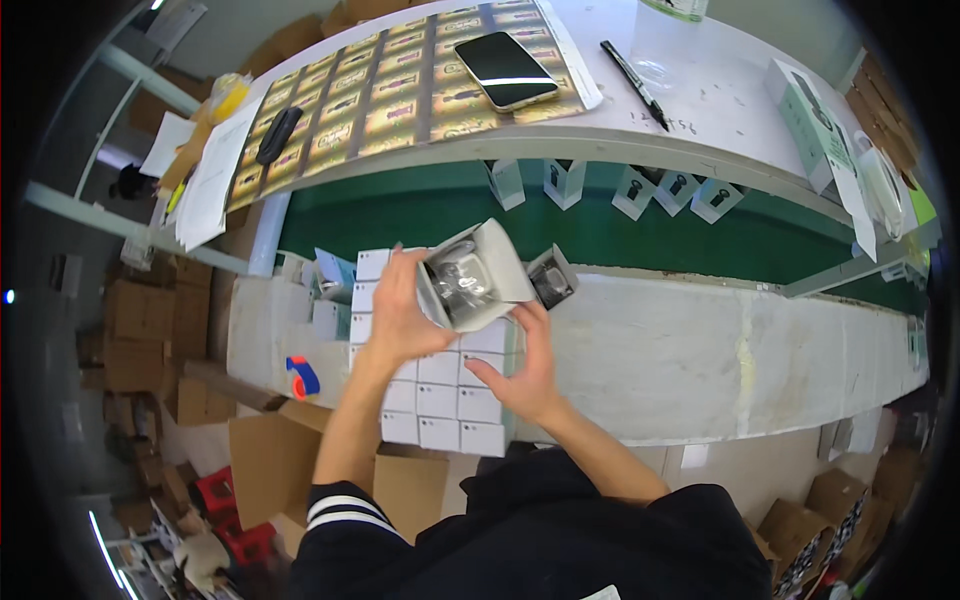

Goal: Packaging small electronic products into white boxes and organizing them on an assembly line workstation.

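Observation:
An open white carton (474,280) is tilted above a stack of closed white boxes (438,400), its mouth turned up toward me. Inside it sits something shiny in clear wrapping (466,283), whose kind I cannot make out. My left hand (398,312) is closed around the carton's left side, thumb along the lower edge. My right hand (527,368) has its fingertips against the carton's lower right corner, its thumb spread apart below. Just right of the carton stands a second small open box (553,277) with a dark, shiny thing in it.
Several small printed boxes (632,192) stand on the green mat (420,215) under the raised shelf. On that shelf lie a phone (505,70), a black marker (635,85) and a patterned sheet (385,85). A blue-orange tape dispenser (301,376) lies left; cardboard cartons (275,455) stand below.

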### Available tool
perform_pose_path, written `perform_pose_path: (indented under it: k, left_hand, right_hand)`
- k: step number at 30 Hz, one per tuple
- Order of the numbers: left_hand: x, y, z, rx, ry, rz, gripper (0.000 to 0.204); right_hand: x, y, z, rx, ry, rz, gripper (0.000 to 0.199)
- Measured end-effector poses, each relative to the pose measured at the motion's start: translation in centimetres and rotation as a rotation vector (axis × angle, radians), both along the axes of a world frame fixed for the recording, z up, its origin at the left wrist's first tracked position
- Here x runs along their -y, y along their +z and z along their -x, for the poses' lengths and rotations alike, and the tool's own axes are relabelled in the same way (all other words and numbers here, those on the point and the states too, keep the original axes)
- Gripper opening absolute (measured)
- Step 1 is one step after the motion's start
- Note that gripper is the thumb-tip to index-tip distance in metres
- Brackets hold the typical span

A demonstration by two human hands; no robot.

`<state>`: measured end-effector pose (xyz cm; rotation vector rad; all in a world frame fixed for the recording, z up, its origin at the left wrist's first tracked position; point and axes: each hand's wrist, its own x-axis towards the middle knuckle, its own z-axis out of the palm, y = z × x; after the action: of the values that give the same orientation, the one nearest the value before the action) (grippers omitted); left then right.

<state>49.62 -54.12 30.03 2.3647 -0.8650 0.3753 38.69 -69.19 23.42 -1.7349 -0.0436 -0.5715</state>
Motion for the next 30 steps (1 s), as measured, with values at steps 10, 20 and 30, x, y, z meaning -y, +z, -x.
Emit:
perform_pose_path:
  k: [10, 20, 30]
  left_hand:
    - [10.4, -1.5, 16.5, -0.723, -0.068, 0.835, 0.101]
    - [9.9, -4.1, 20.3, -0.851, -0.324, 0.488, 0.064]
    - [10.7, -8.3, 21.7, -0.890, -0.277, 0.987, 0.047]
  right_hand:
    - [11.9, 3.8, 9.1, -0.232, 0.342, -0.430, 0.091]
    - [14.6, 0.4, 16.1, -0.367, 0.443, -0.332, 0.037]
    - [13.2, -1.6, 16.2, -0.171, 0.211, -0.053, 0.028]
